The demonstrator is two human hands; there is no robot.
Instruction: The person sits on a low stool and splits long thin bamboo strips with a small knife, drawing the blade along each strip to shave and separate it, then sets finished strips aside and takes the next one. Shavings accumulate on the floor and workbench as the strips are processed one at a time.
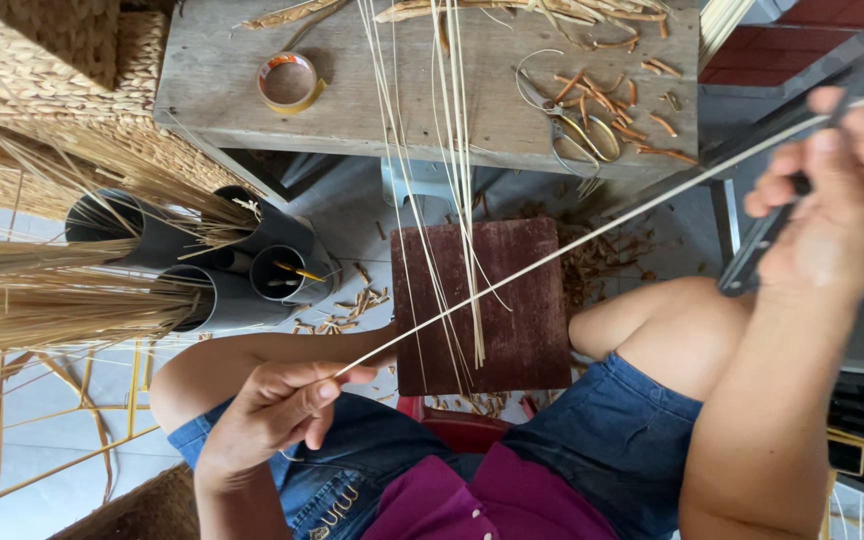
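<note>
Left hand: I see my left hand [277,405] pinching the near end of a long thin strip [592,232], fingers closed on it just above my lap.
Right hand: my right hand [837,195] is wrapped tight around a dark knife [757,250], held against the strip's far end at the frame's right edge.
Strip: it runs taut and slanted between both hands, crossing above the dark red block [512,330].
Open room: grey floor shows between block and bench [222,70]; grey tubes [202,270] of straw crowd my left.
Bench edge: scissors [572,125] and a tape roll [289,82] lie near it.
</note>
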